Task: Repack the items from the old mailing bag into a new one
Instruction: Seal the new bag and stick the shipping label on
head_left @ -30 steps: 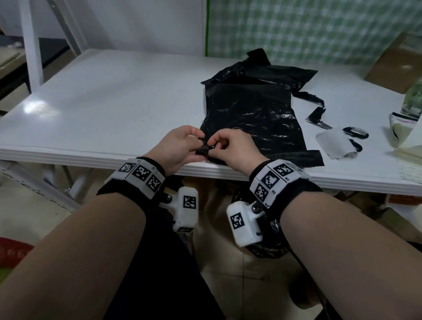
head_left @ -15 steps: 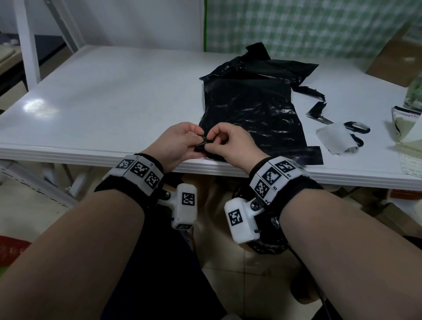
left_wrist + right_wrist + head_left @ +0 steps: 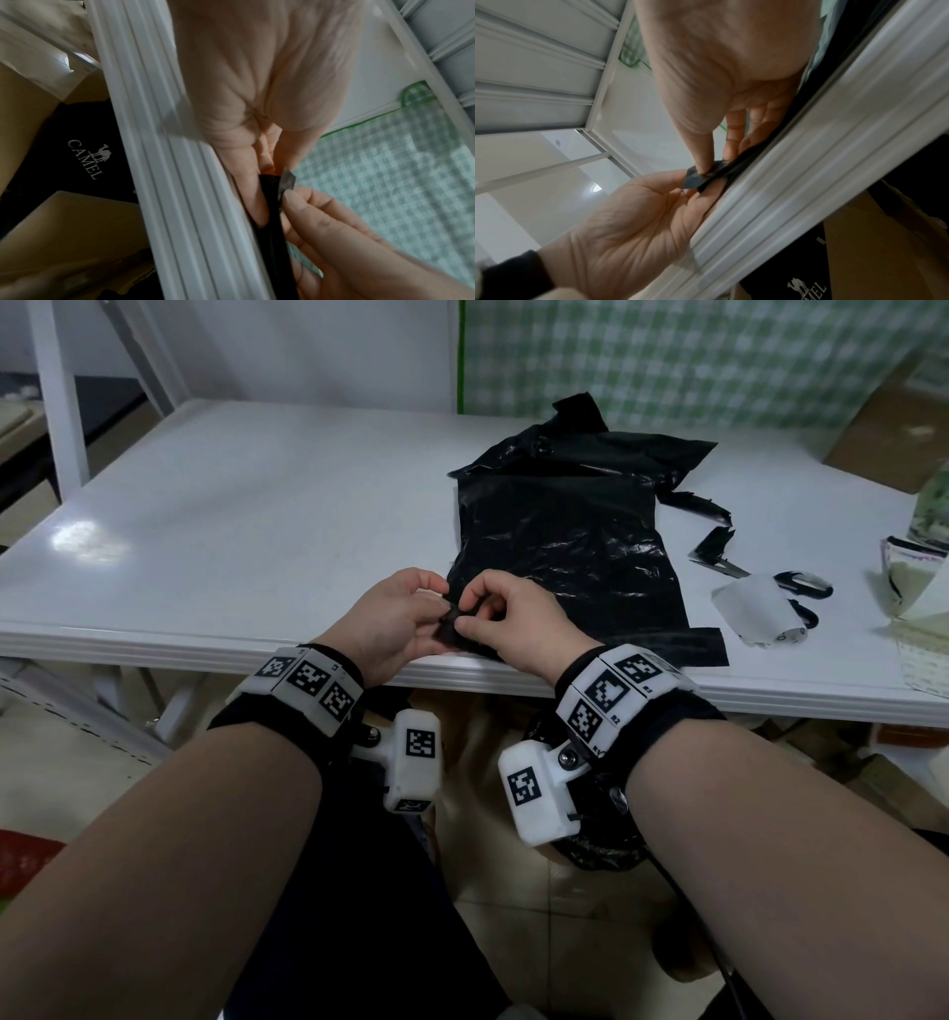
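A black plastic mailing bag lies flat on the white table, its near corner at the front edge. My left hand and right hand meet at that corner. Left fingers pinch the black corner. The right thumb and forefinger pinch a small grey strip end peeled up from the bag's edge; it also shows in the left wrist view as a grey tab.
A torn black strip lies right of the bag. Further right lie a curled white label, black scissors and a pale packet. Cardboard leans at the back right. Boxes and a black "CAMEL" bag sit under the table.
Both hands have stayed at the bag's near corner; the right thumb and forefinger have worked the small strip end slightly up off the edge.
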`<state>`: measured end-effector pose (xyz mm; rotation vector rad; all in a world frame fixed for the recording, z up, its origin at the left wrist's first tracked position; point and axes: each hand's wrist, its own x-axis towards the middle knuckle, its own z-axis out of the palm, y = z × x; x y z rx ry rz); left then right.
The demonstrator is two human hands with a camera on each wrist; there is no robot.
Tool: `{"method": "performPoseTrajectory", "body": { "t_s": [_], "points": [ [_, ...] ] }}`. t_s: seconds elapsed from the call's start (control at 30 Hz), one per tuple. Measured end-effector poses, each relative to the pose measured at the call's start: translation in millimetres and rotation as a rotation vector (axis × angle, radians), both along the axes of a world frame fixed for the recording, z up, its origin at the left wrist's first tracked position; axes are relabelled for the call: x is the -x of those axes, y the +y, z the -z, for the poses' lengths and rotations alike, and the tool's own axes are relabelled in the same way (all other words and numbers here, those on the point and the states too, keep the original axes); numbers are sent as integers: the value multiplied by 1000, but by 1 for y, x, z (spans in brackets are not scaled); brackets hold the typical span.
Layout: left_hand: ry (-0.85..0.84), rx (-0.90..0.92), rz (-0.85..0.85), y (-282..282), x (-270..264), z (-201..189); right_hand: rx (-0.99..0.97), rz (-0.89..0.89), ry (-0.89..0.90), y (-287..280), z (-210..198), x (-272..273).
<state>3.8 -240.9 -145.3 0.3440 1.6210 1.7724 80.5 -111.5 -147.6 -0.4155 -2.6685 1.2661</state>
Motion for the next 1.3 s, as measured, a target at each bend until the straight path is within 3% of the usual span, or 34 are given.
{"method": "performPoseTrajectory", "body": {
  "t_s": [0.33,0.93,1.13,1.3],
  "points": [
    [13,-17,26,-1,1,2,124,-1,9,-1,-2,0],
    [31,9,-6,1,-3,0,179,-51,-20,-2,-13,-8],
    [61,87,-38,4,-6,-1,551,87,-8,8,-21,-21],
    [53,182,-95,11,-9,-6,849,258,106,26,-31,-41]
  ]
}}
